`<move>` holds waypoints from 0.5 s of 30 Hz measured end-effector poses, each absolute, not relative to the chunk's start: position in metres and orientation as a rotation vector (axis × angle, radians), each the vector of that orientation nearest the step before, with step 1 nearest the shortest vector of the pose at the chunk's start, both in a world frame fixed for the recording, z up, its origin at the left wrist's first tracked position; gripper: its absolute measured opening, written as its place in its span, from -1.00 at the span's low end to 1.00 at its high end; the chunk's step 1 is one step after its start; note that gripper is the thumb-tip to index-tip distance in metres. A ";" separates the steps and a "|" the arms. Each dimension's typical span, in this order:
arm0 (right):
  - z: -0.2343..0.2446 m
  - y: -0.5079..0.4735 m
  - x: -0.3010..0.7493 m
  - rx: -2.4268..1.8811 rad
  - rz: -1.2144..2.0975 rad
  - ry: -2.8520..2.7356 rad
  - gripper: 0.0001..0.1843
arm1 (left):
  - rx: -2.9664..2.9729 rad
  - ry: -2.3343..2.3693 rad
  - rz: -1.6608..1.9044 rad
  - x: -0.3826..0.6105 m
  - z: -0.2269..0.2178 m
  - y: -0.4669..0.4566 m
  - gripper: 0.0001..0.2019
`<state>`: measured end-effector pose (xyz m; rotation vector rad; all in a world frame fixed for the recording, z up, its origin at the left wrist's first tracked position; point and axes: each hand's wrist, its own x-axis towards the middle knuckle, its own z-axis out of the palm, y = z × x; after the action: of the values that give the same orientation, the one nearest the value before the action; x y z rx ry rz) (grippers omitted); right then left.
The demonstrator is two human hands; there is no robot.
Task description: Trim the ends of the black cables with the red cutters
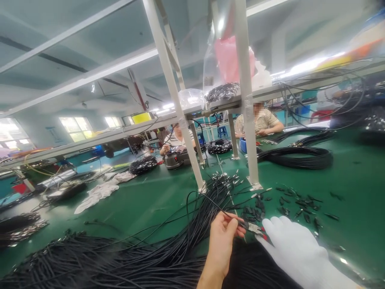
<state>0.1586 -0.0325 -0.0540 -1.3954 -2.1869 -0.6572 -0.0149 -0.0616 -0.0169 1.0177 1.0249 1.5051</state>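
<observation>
My bare left hand [221,235] pinches a thin black cable [207,197] near its end. Across from it, my right hand [296,245] wears a white glove and is closed around small pliers [254,228] with red on the handles. The metal jaws of the pliers point left and meet the cable end beside my left fingertips; whether they bite on it I cannot tell. A thick bundle of black cables [192,228] runs below and left of my hands, its metal-tipped ends lying toward the rack. Small black pieces [255,206] lie scattered just beyond the pliers.
White rack posts [249,120] rise from the green table [357,180] ahead. Coiled cables [297,157] lie at the right, another coil [142,164] at the left near a white cloth [100,194]. Two people [263,122] sit across the table. More black pieces [300,202] lie rightward.
</observation>
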 end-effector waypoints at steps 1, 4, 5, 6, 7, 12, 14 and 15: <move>-0.054 -0.033 0.158 -1.429 -0.624 -2.209 -0.78 | 1.022 1.023 1.504 -0.015 -0.016 -0.062 -0.66; -0.052 -0.036 0.158 -1.487 -0.534 -2.255 -0.76 | 1.046 1.002 1.481 -0.016 -0.012 -0.063 -0.66; -0.051 -0.037 0.159 -1.479 -0.523 -2.265 -0.76 | 1.058 0.994 1.469 -0.017 -0.011 -0.064 -0.66; -0.049 -0.038 0.160 -1.458 -0.524 -2.271 -0.75 | 1.070 0.987 1.458 -0.018 -0.010 -0.064 -0.67; -0.048 -0.039 0.160 -1.429 -0.534 -2.273 -0.76 | 1.080 0.982 1.450 -0.019 -0.009 -0.064 -0.67; -0.037 -0.043 0.159 -1.349 -0.611 -2.234 -0.82 | 1.096 1.001 1.452 -0.021 -0.012 -0.061 -0.73; -0.035 -0.043 0.157 -1.353 -0.592 -2.250 -0.82 | 1.094 1.012 1.456 -0.022 -0.014 -0.060 -0.73; -0.035 -0.042 0.157 -1.357 -0.577 -2.258 -0.82 | 1.094 1.015 1.457 -0.021 -0.014 -0.059 -0.73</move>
<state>0.1571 -0.0419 -0.0350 -1.3570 -2.2578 -0.5773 -0.0214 -0.0592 -0.0145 1.0943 1.0155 1.4575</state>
